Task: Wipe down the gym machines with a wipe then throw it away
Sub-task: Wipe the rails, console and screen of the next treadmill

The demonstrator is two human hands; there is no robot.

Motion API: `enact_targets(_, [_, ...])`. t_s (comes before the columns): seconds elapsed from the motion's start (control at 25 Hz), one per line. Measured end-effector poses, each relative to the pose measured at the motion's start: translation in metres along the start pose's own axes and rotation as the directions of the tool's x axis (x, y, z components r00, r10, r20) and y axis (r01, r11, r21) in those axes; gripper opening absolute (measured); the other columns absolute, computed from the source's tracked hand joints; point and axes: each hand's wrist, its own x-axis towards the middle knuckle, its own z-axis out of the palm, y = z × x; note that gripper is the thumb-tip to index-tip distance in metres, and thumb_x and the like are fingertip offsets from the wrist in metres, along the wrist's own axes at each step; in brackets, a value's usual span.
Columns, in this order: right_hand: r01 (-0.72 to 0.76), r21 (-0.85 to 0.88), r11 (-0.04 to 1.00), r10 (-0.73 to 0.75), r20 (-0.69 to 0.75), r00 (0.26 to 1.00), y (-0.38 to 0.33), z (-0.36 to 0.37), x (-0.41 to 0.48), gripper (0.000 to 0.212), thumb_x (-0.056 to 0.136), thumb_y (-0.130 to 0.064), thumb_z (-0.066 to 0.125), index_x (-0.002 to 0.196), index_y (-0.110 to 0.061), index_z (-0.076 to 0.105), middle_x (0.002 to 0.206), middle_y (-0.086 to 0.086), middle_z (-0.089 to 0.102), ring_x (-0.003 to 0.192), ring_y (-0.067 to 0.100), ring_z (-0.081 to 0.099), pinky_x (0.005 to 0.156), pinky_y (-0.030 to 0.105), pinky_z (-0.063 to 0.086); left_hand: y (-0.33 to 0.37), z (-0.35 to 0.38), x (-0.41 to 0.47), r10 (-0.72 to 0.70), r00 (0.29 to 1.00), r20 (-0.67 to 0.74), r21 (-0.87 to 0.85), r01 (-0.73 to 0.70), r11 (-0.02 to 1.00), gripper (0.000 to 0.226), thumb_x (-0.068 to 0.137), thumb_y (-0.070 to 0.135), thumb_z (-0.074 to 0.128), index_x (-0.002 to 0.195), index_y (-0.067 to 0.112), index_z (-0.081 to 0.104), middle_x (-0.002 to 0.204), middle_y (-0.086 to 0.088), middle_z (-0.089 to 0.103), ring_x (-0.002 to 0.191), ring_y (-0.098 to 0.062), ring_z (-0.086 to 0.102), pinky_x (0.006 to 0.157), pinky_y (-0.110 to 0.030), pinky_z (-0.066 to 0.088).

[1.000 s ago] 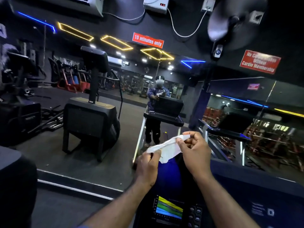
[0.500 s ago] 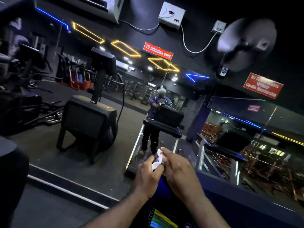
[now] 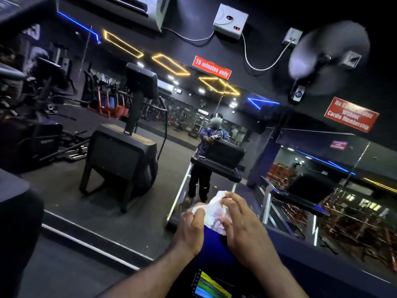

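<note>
While both hands, left hand (image 3: pixel 191 227) and right hand (image 3: pixel 242 229), grip it, the crumpled wipe (image 3: pixel 212 211) sits bunched between them.

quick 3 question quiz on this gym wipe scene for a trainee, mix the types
1. True or false: the crumpled white wipe is held by both the left hand and the right hand.
2. What does the red rectangular sign above the mirror say?
3. Is the wipe touching the colourful treadmill console screen? A) yes B) no, it is held above it

Key: 1 true; 2 "15 minutes only"; 3 B
</note>
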Motion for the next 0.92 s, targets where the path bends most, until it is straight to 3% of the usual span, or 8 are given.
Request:
enact_targets(0.08, [-0.035, -0.029, 0.999, 0.035, -0.003, 0.999, -0.006, 0.003, -0.002, 0.048, 0.091, -0.009, 0.066, 0.135, -0.025, 0.056, 0.153, -0.006, 0.046, 0.126, 0.018, 0.056, 0.097, 0.032, 0.052, -0.003, 0.002, 0.001, 0.003, 1.0, -0.015, -0.019, -0.003, 1.0, 0.04, 0.088, 0.033, 0.034, 0.084, 0.016, 0.071, 0.076, -0.005, 0.074, 0.074, -0.031, 0.067, 0.064, -0.046, 0.051])
enact_targets(0.2, [-0.096, -0.048, 0.994, 0.096, -0.01, 0.995, -0.024, 0.006, -0.001, 0.075, 0.076, 0.009, 0.066, 0.142, -0.025, 0.057, 0.149, -0.008, 0.054, 0.131, 0.014, 0.057, 0.09, 0.024, 0.053, -0.004, 0.002, 0.001, 0.003, 0.999, -0.048, -0.03, -0.004, 1.0, 0.037, 0.088, 0.033, 0.036, 0.076, 0.017, 0.067, 0.074, 0.0, 0.074, 0.072, -0.021, 0.067, 0.067, -0.041, 0.052])
enact_targets(0.32, [-0.043, -0.066, 0.997, 0.045, 0.029, 0.999, -0.044, 0.007, 0.004, 0.082, 0.076, 0.011, 0.062, 0.15, -0.021, 0.05, 0.153, -0.007, 0.05, 0.142, 0.013, 0.047, 0.106, 0.023, 0.046, -0.004, 0.001, 0.001, 0.026, 0.999, -0.041, -0.06, -0.028, 0.998, 0.031, 0.087, 0.029, 0.038, 0.067, 0.023, 0.06, 0.068, 0.007, 0.069, 0.065, -0.008, 0.061, 0.063, -0.031, 0.047])
enact_targets(0.44, [-0.092, 0.01, 0.996, 0.091, 0.083, 0.992, -0.052, 0.0, 0.012, 0.057, 0.094, -0.007, 0.05, 0.149, -0.024, 0.048, 0.148, -0.008, 0.05, 0.138, 0.01, 0.043, 0.113, 0.019, 0.032, -0.01, 0.002, 0.005, 0.015, 0.999, -0.039, -0.046, -0.017, 0.999, 0.031, 0.088, 0.029, 0.039, 0.065, 0.03, 0.06, 0.066, 0.008, 0.067, 0.065, -0.006, 0.059, 0.064, -0.035, 0.047])
enact_targets(0.52, [-0.125, -0.017, 0.992, 0.126, 0.068, 0.99, -0.051, 0.0, 0.018, 0.042, 0.099, -0.02, 0.04, 0.138, -0.029, 0.054, 0.131, -0.01, 0.056, 0.122, 0.011, 0.051, 0.105, 0.022, 0.037, -0.016, 0.002, 0.008, 0.023, 1.0, -0.014, -0.065, -0.024, 0.998, 0.031, 0.09, 0.028, 0.043, 0.073, 0.027, 0.068, 0.078, 0.004, 0.074, 0.079, -0.011, 0.068, 0.075, -0.044, 0.055])
enact_targets(0.64, [-0.183, -0.131, 0.974, 0.192, 0.062, 0.979, -0.049, 0.01, 0.025, 0.032, 0.097, -0.031, 0.029, 0.115, -0.033, 0.056, 0.108, -0.009, 0.056, 0.099, 0.015, 0.054, 0.095, 0.032, 0.046, -0.018, 0.004, 0.01, 0.051, 0.998, -0.019, -0.117, -0.053, 0.992, 0.044, 0.094, 0.036, 0.041, 0.087, 0.014, 0.078, 0.091, 0.001, 0.079, 0.094, -0.011, 0.072, 0.087, -0.044, 0.056])
enact_targets(0.76, [-0.227, -0.182, 0.957, 0.245, 0.081, 0.966, -0.054, 0.019, 0.027, 0.037, 0.103, -0.048, 0.019, 0.11, -0.035, 0.053, 0.106, -0.009, 0.053, 0.099, 0.015, 0.051, 0.099, 0.035, 0.043, -0.017, 0.005, 0.012, -0.019, 0.997, -0.076, -0.183, 0.005, 0.983, 0.064, 0.096, 0.057, 0.033, 0.078, 0.01, 0.072, 0.079, -0.009, 0.076, 0.079, -0.021, 0.071, 0.083, -0.055, 0.055])
enact_targets(0.92, [-0.252, -0.044, 0.967, 0.255, 0.079, 0.964, -0.052, 0.012, 0.026, 0.047, 0.107, -0.055, 0.012, 0.1, -0.037, 0.054, 0.101, -0.016, 0.055, 0.098, 0.008, 0.051, 0.101, 0.035, 0.04, -0.019, 0.008, 0.011, -0.02, 0.993, -0.112, -0.162, 0.002, 0.987, 0.072, 0.097, 0.068, 0.028, 0.092, 0.018, 0.079, 0.092, -0.002, 0.08, 0.095, -0.021, 0.075, 0.095, -0.051, 0.054])
